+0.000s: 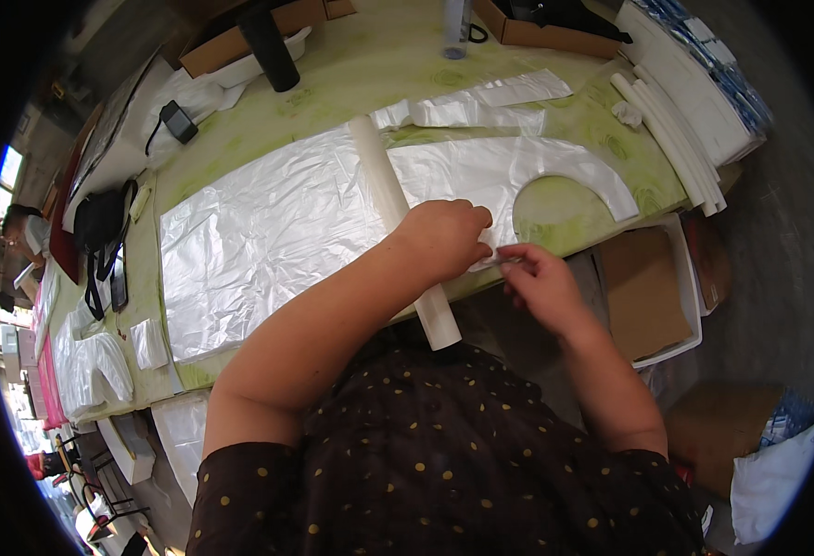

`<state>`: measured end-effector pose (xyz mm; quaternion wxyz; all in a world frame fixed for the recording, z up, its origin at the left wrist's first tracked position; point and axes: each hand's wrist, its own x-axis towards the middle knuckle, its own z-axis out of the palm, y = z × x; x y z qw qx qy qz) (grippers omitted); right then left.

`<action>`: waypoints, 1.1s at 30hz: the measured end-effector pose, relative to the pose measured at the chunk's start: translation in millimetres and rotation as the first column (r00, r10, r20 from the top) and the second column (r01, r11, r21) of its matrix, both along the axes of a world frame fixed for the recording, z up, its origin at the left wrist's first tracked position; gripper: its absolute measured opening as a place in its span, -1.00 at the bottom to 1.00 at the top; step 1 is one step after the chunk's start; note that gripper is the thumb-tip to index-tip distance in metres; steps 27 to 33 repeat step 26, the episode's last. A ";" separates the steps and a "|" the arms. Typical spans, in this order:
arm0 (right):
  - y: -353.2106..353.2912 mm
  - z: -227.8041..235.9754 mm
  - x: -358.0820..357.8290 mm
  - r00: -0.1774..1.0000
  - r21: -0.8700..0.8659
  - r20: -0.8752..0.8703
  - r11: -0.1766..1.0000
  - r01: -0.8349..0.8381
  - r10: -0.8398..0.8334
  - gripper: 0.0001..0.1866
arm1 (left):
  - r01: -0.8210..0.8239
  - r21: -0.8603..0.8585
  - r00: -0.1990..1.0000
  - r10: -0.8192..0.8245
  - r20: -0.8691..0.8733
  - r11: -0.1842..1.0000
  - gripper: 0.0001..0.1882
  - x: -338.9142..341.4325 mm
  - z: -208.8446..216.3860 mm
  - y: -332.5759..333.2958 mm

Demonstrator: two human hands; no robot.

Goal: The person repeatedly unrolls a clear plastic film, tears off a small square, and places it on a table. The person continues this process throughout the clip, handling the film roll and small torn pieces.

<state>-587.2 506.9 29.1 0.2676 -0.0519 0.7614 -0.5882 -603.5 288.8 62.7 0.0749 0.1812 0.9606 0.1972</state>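
A thin, shiny plastic apron (259, 250) lies spread and wrinkled over the green-patterned table (324, 88), its curved neck loop to the right. Across it lies a pale, smooth tube (381, 181), passing beneath my left forearm, with its near end sticking out over the table's front edge. My left hand (444, 236) is closed on the apron's near edge, just right of the tube. Close beside it, my right hand (544, 285) pinches the same edge between thumb and forefinger. The fingertips almost meet, and the bit of film between them is partly hidden.
Folded plastic strips (481, 102) lie behind the apron. Several pale tubes (667, 139) rest at the right end. A dark cylinder (268, 51), a clear bottle (455, 32) and a black bag (103, 222) stand or lie around the table. Below right is a white bin (690, 278) holding cardboard.
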 end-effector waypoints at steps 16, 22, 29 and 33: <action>71.4 1.1 -134.7 0.455 0.407 -0.877 0.744 0.530 0.155 -0.23 | -0.023 0.119 0.998 0.030 -0.055 0.993 -0.69 17.1 2.0 -5.2; 91.4 20.2 -151.7 0.446 0.246 -0.895 0.821 0.515 -0.012 -0.24 | 0.003 0.030 0.996 -0.006 0.091 1.000 -0.72 0.2 -6.5 7.8; 96.4 30.4 -144.1 0.455 0.191 -0.889 0.856 0.480 -0.057 -0.20 | -0.055 0.126 0.995 0.044 0.089 0.991 -0.73 -0.2 -5.2 4.0; 96.4 30.4 -144.1 0.455 0.191 -0.889 0.856 0.480 -0.057 -0.20 | -0.055 0.126 0.995 0.044 0.089 0.991 -0.73 -0.2 -5.2 4.0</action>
